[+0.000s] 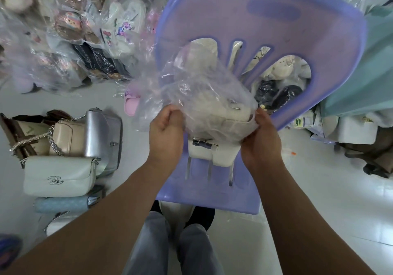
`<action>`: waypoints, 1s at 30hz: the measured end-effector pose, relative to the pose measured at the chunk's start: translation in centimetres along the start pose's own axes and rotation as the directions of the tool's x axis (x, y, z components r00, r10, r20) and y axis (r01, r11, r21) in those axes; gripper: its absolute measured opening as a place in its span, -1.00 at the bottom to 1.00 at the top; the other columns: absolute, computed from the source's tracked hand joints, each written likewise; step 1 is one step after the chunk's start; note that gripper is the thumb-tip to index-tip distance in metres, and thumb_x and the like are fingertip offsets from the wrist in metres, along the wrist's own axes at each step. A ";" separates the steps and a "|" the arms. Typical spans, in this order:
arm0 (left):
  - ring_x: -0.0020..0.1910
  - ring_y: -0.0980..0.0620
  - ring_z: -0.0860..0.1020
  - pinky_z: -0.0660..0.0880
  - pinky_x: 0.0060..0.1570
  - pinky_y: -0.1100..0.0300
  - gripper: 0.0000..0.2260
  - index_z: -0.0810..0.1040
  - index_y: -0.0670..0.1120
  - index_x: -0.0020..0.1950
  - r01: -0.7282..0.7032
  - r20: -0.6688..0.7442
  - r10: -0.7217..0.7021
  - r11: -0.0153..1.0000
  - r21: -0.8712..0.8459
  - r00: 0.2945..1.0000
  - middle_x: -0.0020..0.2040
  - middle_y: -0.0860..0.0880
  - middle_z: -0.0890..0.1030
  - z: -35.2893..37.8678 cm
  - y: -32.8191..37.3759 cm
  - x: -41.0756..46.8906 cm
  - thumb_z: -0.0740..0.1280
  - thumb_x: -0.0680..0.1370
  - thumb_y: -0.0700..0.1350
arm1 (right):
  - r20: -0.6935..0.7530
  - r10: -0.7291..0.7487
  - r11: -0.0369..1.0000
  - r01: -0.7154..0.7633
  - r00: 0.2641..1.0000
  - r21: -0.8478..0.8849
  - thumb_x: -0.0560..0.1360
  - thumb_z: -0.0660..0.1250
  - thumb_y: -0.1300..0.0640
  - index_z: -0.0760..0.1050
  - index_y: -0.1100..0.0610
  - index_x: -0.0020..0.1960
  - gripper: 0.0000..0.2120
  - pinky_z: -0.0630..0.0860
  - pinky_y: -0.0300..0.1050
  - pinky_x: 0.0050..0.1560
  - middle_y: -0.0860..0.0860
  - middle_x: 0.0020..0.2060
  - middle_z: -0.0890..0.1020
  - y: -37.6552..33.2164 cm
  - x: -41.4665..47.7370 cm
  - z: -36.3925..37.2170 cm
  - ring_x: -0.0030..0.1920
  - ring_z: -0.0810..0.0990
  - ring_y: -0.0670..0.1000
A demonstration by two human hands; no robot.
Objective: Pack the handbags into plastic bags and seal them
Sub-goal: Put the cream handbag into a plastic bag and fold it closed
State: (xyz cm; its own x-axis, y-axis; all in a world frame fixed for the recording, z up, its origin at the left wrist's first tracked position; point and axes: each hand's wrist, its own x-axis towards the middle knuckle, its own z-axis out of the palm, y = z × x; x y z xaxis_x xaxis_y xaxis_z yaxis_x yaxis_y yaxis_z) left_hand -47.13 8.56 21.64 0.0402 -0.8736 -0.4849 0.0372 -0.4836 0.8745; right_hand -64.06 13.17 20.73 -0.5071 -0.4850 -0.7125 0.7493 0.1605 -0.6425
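Clear plastic bag (pixel 197 91) drawn partway over white handbag (pixel 209 154), clasp end outside, lying on seat of lilac plastic chair (pixel 212 198). Left hand (pixel 165 132) pinching bag's mouth, fingers curled tight on film. Right hand (pixel 262 140) gripping opposite edge, fingers clamped on plastic. On floor at left, unpacked: silver handbag (pixel 102 138), beige chain-strap handbag (pixel 68 138), pale flap handbag (pixel 57 176).

- The left hand (pixel 164 130) is held out in front of the body, its fingers curled and pinching one edge of the plastic bag (pixel 197 91).
- The right hand (pixel 260 140), level with it, grips the opposite edge, its back facing up.
- Both bare forearms reach forward, angling inward.
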 end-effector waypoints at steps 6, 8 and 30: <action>-0.27 0.01 0.53 0.51 -0.15 0.19 -0.82 0.51 -0.05 -0.13 0.299 -0.014 -0.315 0.913 -0.276 0.949 -0.22 -0.04 0.57 0.4 0.2 0.2 0.15 0.61 -0.13 | -0.069 -0.077 0.981 0.064 0.995 -0.182 0.58 0.26 0.42 0.63 0.16 0.14 -0.72 0.62 -0.21 -0.22 0.06 -0.16 0.73 -0.1 -0.1 -1.5 -0.20 0.72 -0.02; -0.33 0.01 0.41 0.41 -0.19 0.17 -0.80 0.46 0.00 -0.28 0.305 0.024 -0.304 0.949 -0.083 0.952 -0.33 0.01 0.48 0.8 0.2 0.6 0.17 0.53 -0.11 | -0.047 -0.112 0.966 0.098 0.993 -0.238 0.56 0.22 0.48 0.66 0.15 0.08 -0.66 0.60 -0.23 -0.23 0.04 -0.19 0.72 0.2 -0.2 -2.0 -0.22 0.69 -0.05; -0.29 -0.02 0.48 0.46 -0.26 0.15 -0.91 0.60 -0.05 -0.12 0.350 -0.239 -0.329 0.935 0.052 0.914 -0.23 -0.07 0.58 0.5 -1.9 3.4 0.33 0.50 -0.21 | 0.141 -0.109 0.691 0.177 0.984 -0.701 0.60 0.14 0.44 0.67 -0.04 -0.04 -0.53 0.69 -0.05 -0.28 -0.08 -0.25 0.72 3.1 -0.7 -5.9 -0.14 0.67 0.04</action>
State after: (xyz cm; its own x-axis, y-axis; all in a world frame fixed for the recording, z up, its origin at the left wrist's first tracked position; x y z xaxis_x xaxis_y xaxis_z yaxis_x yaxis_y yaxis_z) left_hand -47.57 6.51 18.39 0.2628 -0.6268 -0.7335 -0.0026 -0.7607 0.6491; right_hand -63.88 19.07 17.55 -0.5203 -0.6162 -0.5913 0.1292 0.6276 -0.7677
